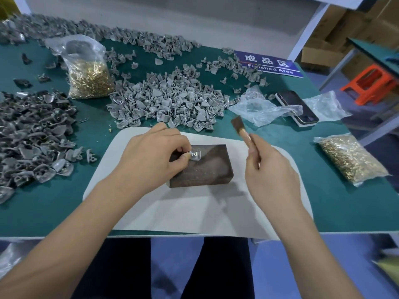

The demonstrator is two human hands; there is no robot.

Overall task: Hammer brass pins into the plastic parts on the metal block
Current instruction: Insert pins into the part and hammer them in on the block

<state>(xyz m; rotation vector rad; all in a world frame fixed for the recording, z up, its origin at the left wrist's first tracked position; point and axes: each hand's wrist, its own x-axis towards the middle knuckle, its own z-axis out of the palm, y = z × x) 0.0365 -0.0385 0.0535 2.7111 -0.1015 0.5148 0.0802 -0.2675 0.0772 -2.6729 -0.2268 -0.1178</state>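
- On the metal block, which is sitting on a white mat on the green table, a single grey plastic part is lying near the block's far left corner.
- The left hand is pinching that part between thumb and curled fingers, steadying it flat on the block.
- The right hand is gripping the wooden handle of a small hammer, fingers wrapped round it; the head is hovering raised, up and to the right of the part and not touching it.
- Judging by the pose, a strike is being readied on this one piece, so the pin is probably seated but not driven home.
- Much appears left to do: a large heap of plastic parts is lying just beyond the mat, and another darker heap is spreading on the left.
- Two bags of brass pins are sitting at the left rear and at the right, both well filled.
- Which heaps are already pinned cannot be told; the parts are too small to read.
- The pin in the held part is hard to make out, showing only as a small glint, and the left thumb is covering part of the piece.
- The hammer head is blurred.
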